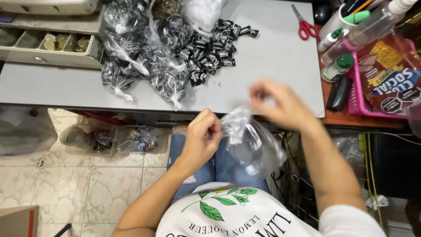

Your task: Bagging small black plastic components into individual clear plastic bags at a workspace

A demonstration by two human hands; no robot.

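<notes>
Holding a clear plastic bag (252,142) over our lap, we keep it just below the near edge of the grey table (272,57), with a few dark sweets showing at its bottom. Our left hand (202,137) is clenched on the bag's gathered neck at its 9 o'clock side, fingers curled tight around the plastic. Our right hand (280,103) sits at the bag's 1 o'clock, blurred; its fingers look pinched together above the bag's top, but we cannot tell whether they grip the plastic or a twist of it.

At 12 o'clock from the bag, on the table, lies a loose heap of black wrapped sweets (210,50). At 11 o'clock of the bag, touching that heap, is a cluster of tied clear bags filled with the same sweets (144,57). Farther out at 10 o'clock an open drawer with coins (57,44) stands beside the cluster. At 1 o'clock, well apart from the heap, red-handled scissors (305,26) lie on the table. At 2 o'clock a pink basket (355,98) holds a snack packet (390,74), with green-capped bottles (337,66) just beside it.
</notes>
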